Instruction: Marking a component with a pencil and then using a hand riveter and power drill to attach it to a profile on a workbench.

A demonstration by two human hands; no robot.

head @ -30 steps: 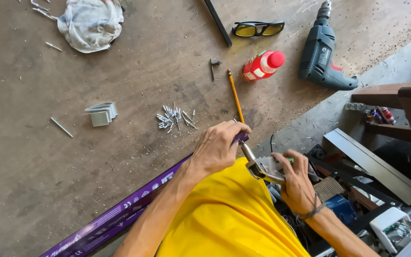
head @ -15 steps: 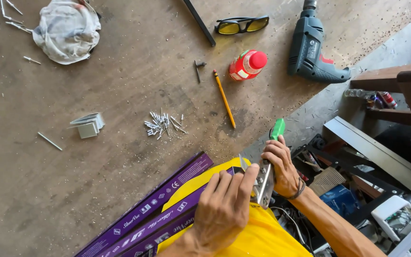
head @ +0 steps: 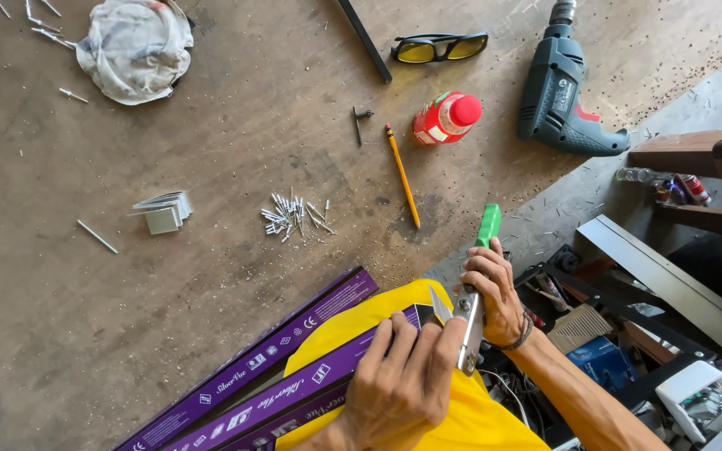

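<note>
My left hand [head: 403,380] grips the near end of a long purple strip [head: 294,392] that lies across my yellow-clad lap [head: 353,321]. A second purple strip [head: 252,363] runs beside it. My right hand [head: 495,292] holds a metal cutting tool with a green handle [head: 488,224]. Its pointed blade [head: 439,306] sits at the end of the strip, just above my left fingers.
On the concrete floor lie a yellow pencil [head: 402,175], a pile of rivets [head: 294,215], a red-capped bottle [head: 447,117], yellow safety glasses [head: 439,47], a dark electric drill [head: 560,88], a rag [head: 137,48] and small metal brackets [head: 163,210]. Cluttered tools and a metal profile [head: 662,280] fill the right.
My left hand drew back from near the pencil and closed on the purple strip's end. My right hand turned the tool so its green handle points up and the blade meets the strip.
</note>
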